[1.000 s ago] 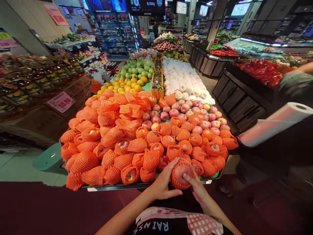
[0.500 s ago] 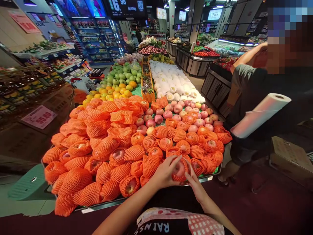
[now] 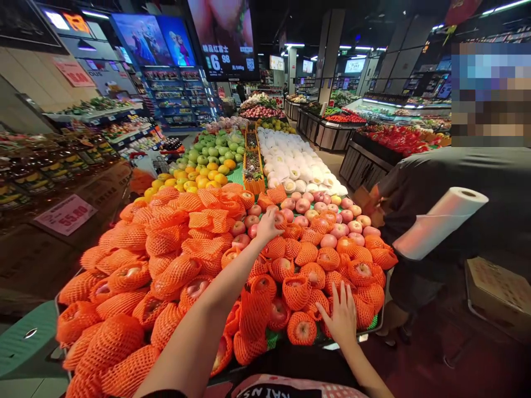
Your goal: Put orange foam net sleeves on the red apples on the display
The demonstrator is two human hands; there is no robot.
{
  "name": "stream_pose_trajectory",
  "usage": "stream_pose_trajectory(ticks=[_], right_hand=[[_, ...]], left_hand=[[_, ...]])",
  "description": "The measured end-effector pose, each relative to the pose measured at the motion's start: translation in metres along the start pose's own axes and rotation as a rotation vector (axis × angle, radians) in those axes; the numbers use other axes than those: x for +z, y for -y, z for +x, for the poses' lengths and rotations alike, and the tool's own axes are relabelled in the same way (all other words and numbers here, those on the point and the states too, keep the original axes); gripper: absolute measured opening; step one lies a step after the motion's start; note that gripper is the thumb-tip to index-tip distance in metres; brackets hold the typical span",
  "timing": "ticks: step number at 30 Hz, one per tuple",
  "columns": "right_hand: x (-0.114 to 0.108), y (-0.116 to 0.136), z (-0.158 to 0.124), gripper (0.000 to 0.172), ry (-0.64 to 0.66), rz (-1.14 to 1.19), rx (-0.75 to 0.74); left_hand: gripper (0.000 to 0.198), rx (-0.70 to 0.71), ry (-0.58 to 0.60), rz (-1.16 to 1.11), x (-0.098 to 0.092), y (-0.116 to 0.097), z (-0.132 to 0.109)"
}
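A fruit stand [image 3: 352,338] in front of me is heaped with apples in orange foam nets [image 3: 174,265]. My left hand [image 3: 269,225] reaches far over the pile to the bare pink apples [image 3: 327,221] in the middle, with its fingers curled on one of them. My right hand [image 3: 342,315] lies flat and open, fingers spread, on netted apples near the front edge. It holds nothing.
Another person in a dark shirt [image 3: 477,188] stands at the right of the stand beside a roll of plastic bags [image 3: 440,224]. Behind lie white-netted fruit [image 3: 294,160], green apples [image 3: 218,146] and oranges [image 3: 194,179]. A cardboard box [image 3: 495,290] sits on the floor at right.
Both hands have let go of the netted apple held at the front edge. My left arm has stretched forward to the bare apples; my right hand now rests flat. The view tilted up.
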State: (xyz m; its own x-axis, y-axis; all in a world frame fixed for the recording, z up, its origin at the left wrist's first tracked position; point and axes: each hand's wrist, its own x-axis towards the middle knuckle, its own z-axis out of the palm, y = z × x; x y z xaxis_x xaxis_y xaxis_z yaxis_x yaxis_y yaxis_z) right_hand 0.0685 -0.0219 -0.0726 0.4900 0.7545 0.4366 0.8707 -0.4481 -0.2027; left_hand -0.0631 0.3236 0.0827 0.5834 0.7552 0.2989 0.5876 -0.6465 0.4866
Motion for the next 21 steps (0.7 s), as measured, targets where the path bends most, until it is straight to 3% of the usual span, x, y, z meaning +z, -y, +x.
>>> stream_pose_trajectory(ticks=[6,12,17,21], right_hand=[[0.000,-0.001,0.002,0.086,0.014,-0.035,-0.001],[0.004,-0.002,0.003,0.087,0.003,-0.060,-0.008],[0.006,-0.003,0.004,0.087,-0.002,-0.061,-0.018],[0.005,-0.003,0.004,0.086,0.005,-0.048,-0.006]], left_hand=[[0.083,-0.192,0.184,0.110,0.024,0.022,0.008],[0.109,-0.280,0.349,0.193,0.033,0.025,0.024],[0.123,-0.365,0.409,0.217,0.042,0.018,0.040],[0.121,-0.367,0.417,0.187,0.040,0.018,0.041]])
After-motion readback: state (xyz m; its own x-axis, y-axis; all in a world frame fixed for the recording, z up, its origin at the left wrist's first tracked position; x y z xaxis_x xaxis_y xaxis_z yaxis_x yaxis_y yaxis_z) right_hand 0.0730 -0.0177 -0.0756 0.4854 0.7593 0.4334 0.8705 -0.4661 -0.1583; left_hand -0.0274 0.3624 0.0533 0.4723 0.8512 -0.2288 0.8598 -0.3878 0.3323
